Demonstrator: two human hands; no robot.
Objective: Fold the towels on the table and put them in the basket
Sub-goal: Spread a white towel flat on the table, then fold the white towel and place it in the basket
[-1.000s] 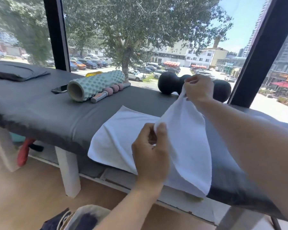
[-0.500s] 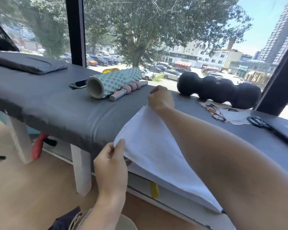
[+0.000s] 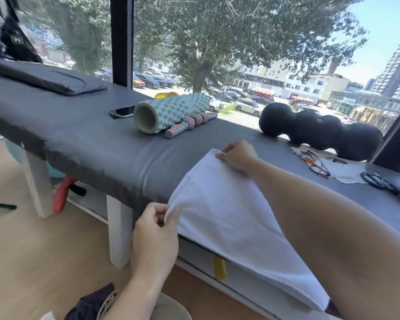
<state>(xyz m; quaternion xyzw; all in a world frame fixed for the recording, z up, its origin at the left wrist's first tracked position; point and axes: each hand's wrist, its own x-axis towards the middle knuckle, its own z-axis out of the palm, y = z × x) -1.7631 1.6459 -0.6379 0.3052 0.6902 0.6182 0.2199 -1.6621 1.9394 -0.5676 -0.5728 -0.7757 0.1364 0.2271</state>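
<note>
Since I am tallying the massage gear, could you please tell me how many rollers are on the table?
3: mint foam roller, pink stick roller beside it, black roller at the window.

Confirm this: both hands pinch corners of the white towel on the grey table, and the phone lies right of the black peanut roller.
Wrong on the phone. In the head view the phone lies far left of the black peanut roller, beside the teal foam roller. The left hand and right hand do pinch corners of the white towel on the grey table.

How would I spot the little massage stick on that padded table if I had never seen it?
Start at the grey padded table under the window and find the mint bumpy foam roller. The massage stick lies against its near side: a slim grey bar with three pink knobbly balls, far thinner than the roller.
</note>
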